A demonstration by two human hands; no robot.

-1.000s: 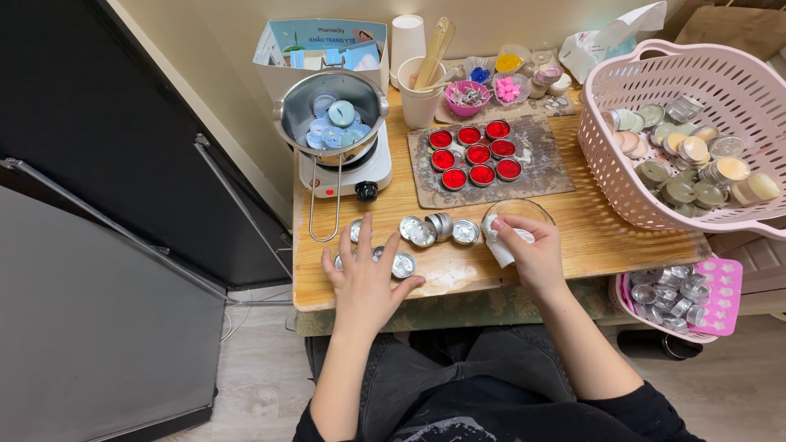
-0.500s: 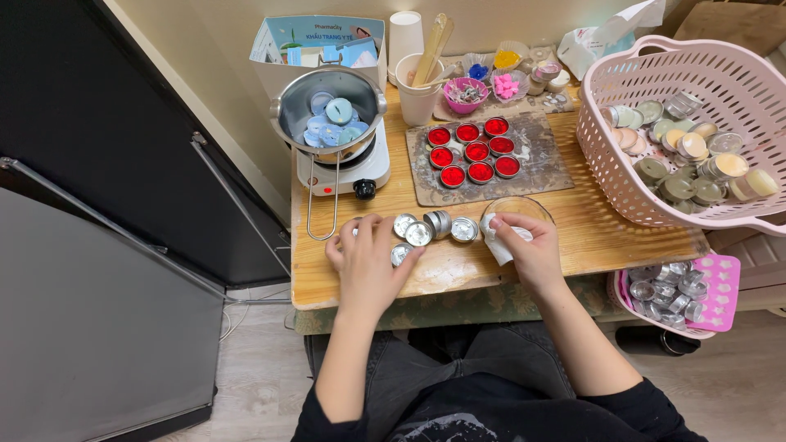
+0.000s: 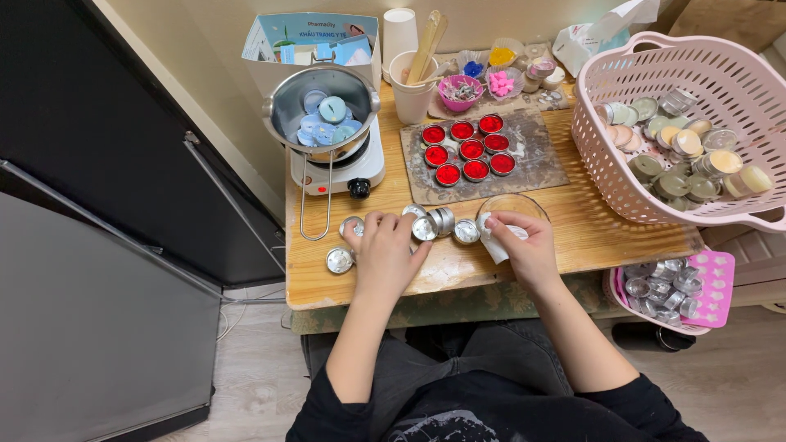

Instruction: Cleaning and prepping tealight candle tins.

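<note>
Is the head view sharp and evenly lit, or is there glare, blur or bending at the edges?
Head view: sharp on the left hand and empty metal cups; small glints on the steel pot; the dark panel lines bow slightly at the left edge; soft, even lighting.

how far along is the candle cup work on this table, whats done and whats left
Done: eight cups filled with red wax sit on the board. In hand: the left hand rests on the empty metal cups at the table's front; the right hand presses a white tissue at the glass bowl. Left: those empty cups, one loose cup and blue candles unmelted in the pot.
</note>
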